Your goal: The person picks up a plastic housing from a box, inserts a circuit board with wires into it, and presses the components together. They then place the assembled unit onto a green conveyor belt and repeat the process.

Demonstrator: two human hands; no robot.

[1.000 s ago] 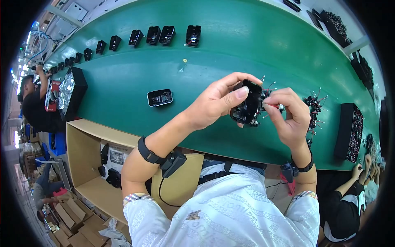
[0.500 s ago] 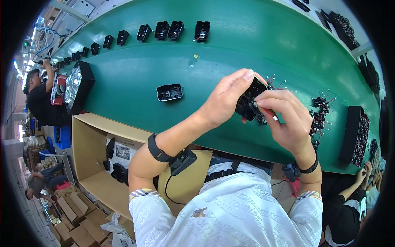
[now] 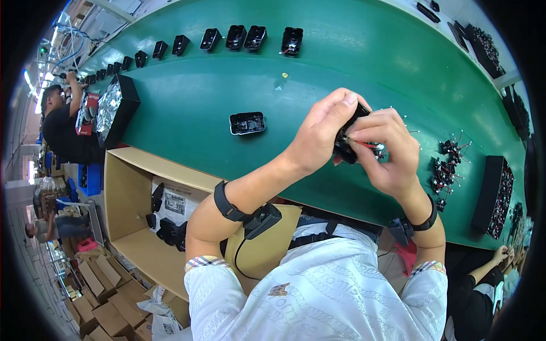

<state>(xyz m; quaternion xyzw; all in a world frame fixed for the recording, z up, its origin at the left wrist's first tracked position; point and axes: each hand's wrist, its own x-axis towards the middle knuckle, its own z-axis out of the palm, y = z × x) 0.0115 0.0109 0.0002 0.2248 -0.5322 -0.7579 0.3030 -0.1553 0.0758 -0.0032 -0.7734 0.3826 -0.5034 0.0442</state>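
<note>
In my left hand (image 3: 325,132) is a small black plastic housing (image 3: 344,151), tilted up over the green table, with my thumb along its upper edge. The fingers of my right hand (image 3: 392,153) pinch a small wired part at the housing's open side. A red wire (image 3: 365,144) trails from between those fingers; the part itself is mostly hidden. Left of my hands, another open black housing (image 3: 247,123) with a pale rim lies on the table. To the right is a loose pile of small black parts with wires (image 3: 445,176).
Several black housings (image 3: 292,42) line the table's far side. A black box of small wired parts (image 3: 489,196) stands at right, a foil-lined black box (image 3: 120,111) at left. An open cardboard box (image 3: 131,227) sits against the near edge. Co-workers (image 3: 63,128) are at both sides.
My right fingers have moved in closer against the housing, and the wire's white end no longer shows clearly. The table scene has shifted slightly right and mostly downward in view.
</note>
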